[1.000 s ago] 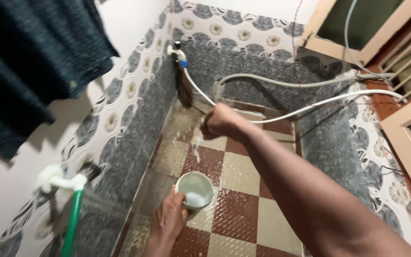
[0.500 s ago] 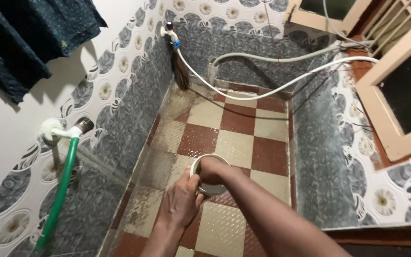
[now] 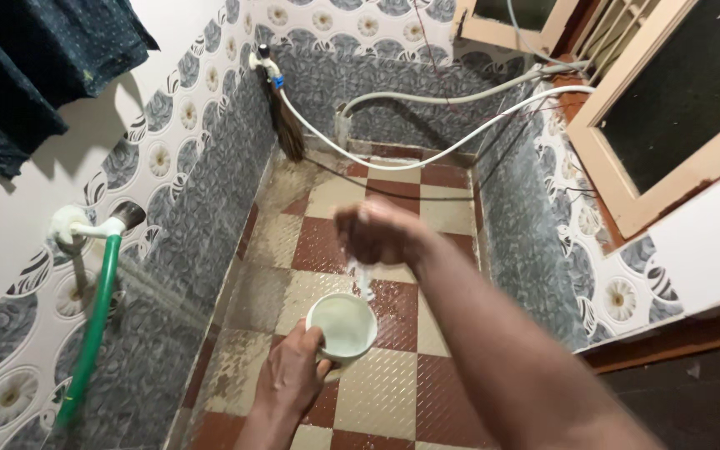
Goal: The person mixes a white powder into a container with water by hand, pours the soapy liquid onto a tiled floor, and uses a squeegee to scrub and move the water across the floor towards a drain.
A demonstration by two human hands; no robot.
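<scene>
From the head camera, I look down into a narrow tiled wash bay. My left hand (image 3: 293,379) is wrapped around a white mug (image 3: 342,327), gripping it at its near side and holding it upright above the checkered floor (image 3: 393,392); pale liquid sits inside. My right hand (image 3: 374,233) hangs above and just beyond the mug, blurred, fingers bunched loosely with nothing solid in them, and a thin white trickle (image 3: 362,279) falls from it toward the mug's far rim. The right forearm runs in from the lower right corner.

On the left wall, a white tap (image 3: 85,227) feeds a green hose (image 3: 93,321) that drops straight down. Farther back, a second tap (image 3: 264,62) carries a white hose (image 3: 427,154) that sags across the bay to the right wall, with another white hose (image 3: 443,100) arching just above it. A dark broom (image 3: 287,125) hangs below that tap, against the grey tiles. Dark blue cloth (image 3: 35,58) hangs at the upper left. A wood-framed window (image 3: 668,117) stands on the right.
</scene>
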